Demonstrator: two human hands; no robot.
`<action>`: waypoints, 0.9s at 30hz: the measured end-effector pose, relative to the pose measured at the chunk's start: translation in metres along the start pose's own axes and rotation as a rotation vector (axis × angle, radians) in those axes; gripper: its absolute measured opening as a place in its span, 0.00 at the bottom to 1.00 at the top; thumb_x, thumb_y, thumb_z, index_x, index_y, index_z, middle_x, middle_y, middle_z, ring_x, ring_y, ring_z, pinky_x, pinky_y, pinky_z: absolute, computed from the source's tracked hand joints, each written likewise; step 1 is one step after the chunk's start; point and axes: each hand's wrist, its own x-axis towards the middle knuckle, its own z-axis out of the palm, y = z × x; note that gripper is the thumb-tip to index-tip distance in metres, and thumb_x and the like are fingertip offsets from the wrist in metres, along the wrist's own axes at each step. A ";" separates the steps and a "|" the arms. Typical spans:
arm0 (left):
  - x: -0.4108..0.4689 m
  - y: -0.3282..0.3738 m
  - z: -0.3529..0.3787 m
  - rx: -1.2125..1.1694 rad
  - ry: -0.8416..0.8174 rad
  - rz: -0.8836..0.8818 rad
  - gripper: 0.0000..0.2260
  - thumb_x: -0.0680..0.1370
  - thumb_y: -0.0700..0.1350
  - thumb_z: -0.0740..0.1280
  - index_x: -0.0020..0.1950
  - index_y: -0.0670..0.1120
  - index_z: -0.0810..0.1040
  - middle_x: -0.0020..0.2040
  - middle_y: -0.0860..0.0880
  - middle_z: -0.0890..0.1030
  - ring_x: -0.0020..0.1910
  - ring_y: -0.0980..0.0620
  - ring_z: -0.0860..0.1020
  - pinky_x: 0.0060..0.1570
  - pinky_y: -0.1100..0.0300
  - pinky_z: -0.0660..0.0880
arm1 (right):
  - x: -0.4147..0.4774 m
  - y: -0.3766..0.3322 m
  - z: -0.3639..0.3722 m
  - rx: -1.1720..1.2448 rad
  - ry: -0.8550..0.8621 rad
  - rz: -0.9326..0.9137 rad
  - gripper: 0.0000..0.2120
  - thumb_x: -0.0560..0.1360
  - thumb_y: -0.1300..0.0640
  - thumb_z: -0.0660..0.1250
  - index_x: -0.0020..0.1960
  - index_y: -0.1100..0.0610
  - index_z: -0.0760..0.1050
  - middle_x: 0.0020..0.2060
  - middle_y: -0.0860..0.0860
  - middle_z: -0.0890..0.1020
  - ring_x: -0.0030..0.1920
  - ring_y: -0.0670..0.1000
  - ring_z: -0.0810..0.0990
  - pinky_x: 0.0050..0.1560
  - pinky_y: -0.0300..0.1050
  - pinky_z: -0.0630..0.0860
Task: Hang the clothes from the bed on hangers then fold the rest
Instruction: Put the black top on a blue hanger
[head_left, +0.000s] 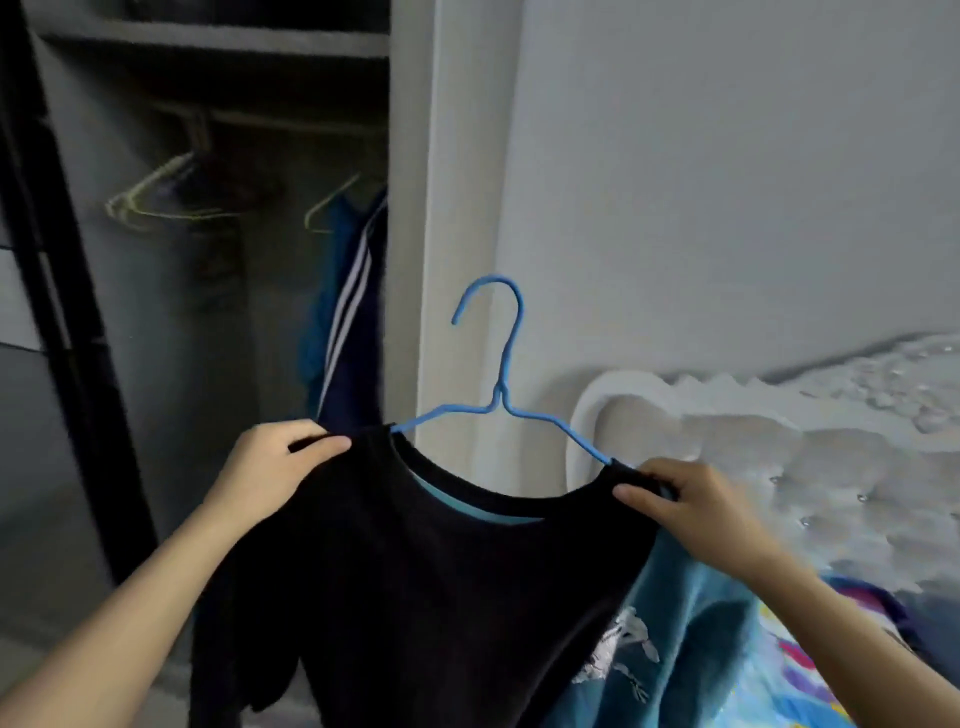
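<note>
Hands: left hand (283, 462) and right hand (691, 499) each pinch one shoulder of the shirt (441, 597), thumbs on the near side, fingers curled behind the cloth.
Closet (208, 312): far left, open and dark, with a shelf above a rail.
Wire hangers (156, 200): pale yellow, bare, hanging from the rail; blurred.
Striped garment (348, 291): blue with white stripes, hanging at the closet's right edge, just above the left hand.
Shirt: black, held up in mid-air between closet and bed, neckline sagging; a light-blue layer shows inside the collar; the body hangs down out of frame.
Hanger (499, 397): blue, inside the shirt, both arms running into the shoulders under the hands; hook upright and free, turned left, in front of the wall (727, 182).
Wall: plain pale grey.
Blue cloth (691, 623): below the right hand, crumpled at the bed's near edge, with a silvery print.
Bed (831, 467): right, under a white textured cover.
Bright cloth (810, 670): multicoloured, lower right, partly hidden by the right forearm.
</note>
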 end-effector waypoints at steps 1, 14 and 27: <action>0.005 -0.015 -0.020 -0.008 0.043 -0.010 0.07 0.72 0.47 0.72 0.36 0.59 0.81 0.33 0.57 0.81 0.32 0.62 0.77 0.32 0.68 0.69 | 0.016 -0.015 0.016 0.005 -0.014 -0.017 0.19 0.72 0.55 0.71 0.27 0.47 0.67 0.20 0.43 0.68 0.27 0.41 0.69 0.31 0.35 0.63; 0.100 -0.180 -0.214 0.231 0.302 -0.128 0.11 0.75 0.45 0.70 0.52 0.38 0.82 0.46 0.40 0.83 0.50 0.41 0.79 0.53 0.53 0.73 | 0.186 -0.195 0.215 0.155 0.054 -0.135 0.12 0.70 0.51 0.73 0.32 0.55 0.77 0.23 0.46 0.70 0.27 0.46 0.68 0.32 0.43 0.64; 0.222 -0.300 -0.252 0.650 0.263 -0.221 0.29 0.78 0.55 0.61 0.76 0.49 0.58 0.74 0.43 0.61 0.72 0.43 0.54 0.69 0.48 0.57 | 0.322 -0.237 0.277 0.603 0.179 0.281 0.18 0.66 0.61 0.77 0.44 0.76 0.76 0.33 0.61 0.76 0.34 0.56 0.74 0.36 0.48 0.70</action>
